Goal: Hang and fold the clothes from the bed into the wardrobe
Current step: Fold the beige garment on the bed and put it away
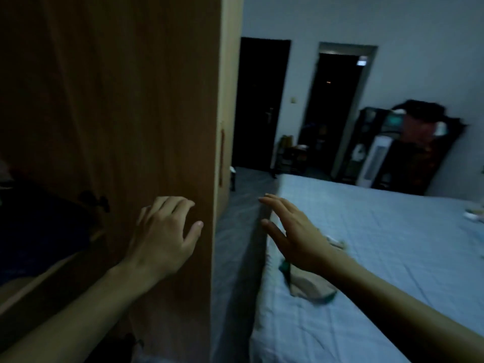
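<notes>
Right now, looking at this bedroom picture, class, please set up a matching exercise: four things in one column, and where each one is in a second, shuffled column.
Things:
1. left hand
2. right hand
3. beige garment
4. white tower fan

Places:
A. lying on the blue bed sheet
B. standing by the dark cabinet
C. resting on the wardrobe door
D. open, above the bed edge

Pairs: 1-C, 2-D, 3-A, 4-B

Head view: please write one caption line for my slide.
Left hand touches the wardrobe door; right hand hovers open above the bed.
</notes>
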Available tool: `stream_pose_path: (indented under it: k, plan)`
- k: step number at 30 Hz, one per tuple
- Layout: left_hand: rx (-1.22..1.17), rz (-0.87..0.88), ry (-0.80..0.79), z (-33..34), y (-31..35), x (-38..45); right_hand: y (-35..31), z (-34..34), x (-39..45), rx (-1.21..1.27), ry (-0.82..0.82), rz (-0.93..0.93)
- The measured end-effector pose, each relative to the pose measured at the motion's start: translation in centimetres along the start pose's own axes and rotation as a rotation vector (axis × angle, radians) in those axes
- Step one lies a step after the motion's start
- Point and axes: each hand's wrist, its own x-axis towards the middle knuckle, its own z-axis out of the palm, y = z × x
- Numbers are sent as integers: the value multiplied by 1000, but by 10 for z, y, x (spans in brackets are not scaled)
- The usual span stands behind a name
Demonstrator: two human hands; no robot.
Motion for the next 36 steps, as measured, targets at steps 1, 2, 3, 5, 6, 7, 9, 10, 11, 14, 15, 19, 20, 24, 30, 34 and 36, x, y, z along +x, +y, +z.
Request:
stream_pose_path:
  k: [1, 2, 3, 5, 6, 7, 9, 10, 11, 14, 15, 19, 20, 24, 30, 34, 36]
  plan:
    - [-43, 26, -8, 10, 11, 1, 8, -8, -14, -22, 6, 40]
    - [-83, 51, -20, 19, 22, 2, 16, -17, -28, -41, 15, 82]
    - [-119, 75, -30, 27, 35, 3, 24, -24, -42, -53, 23, 125]
    - [-186, 117, -37, 42, 62, 6, 40, -38, -67, -46, 45, 210]
    - [-222, 128, -40, 48, 78, 8, 48, -45, -78, -38, 61, 244]
    - [-262, 128, -45, 55, 94, 10, 56, -50, -89, -39, 80, 269]
    - [-349, 108, -65, 67, 126, 12, 72, -60, -108, -44, 117, 305]
    - [-384, 93, -81, 74, 142, 13, 80, -64, -115, -39, 132, 323]
    - [-412, 79, -97, 81, 156, 12, 87, -68, -122, -33, 147, 340]
    - [-444, 65, -131, 108, 194, 6, 114, -77, -142, -24, 177, 366]
    - [-441, 66, -140, 116, 205, 5, 125, -80, -149, -21, 184, 371]
    - [-410, 71, -183, 146, 252, 6, 176, -91, -176, 8, 210, 377]
    - [-397, 69, -184, 152, 265, 8, 190, -95, -182, 21, 216, 377]
    - [-347, 39, -196, 172, 321, 22, 248, -111, -203, 79, 221, 387]
    - [-287, 32, -245, 206, 391, 21, 319, -123, -230, 112, 211, 403]
    - [-243, 39, -291, 231, 405, 25, 357, -123, -236, 118, 213, 419]
    - [-248, 21, -312, 246, 405, 31, 373, -120, -233, 131, 223, 434]
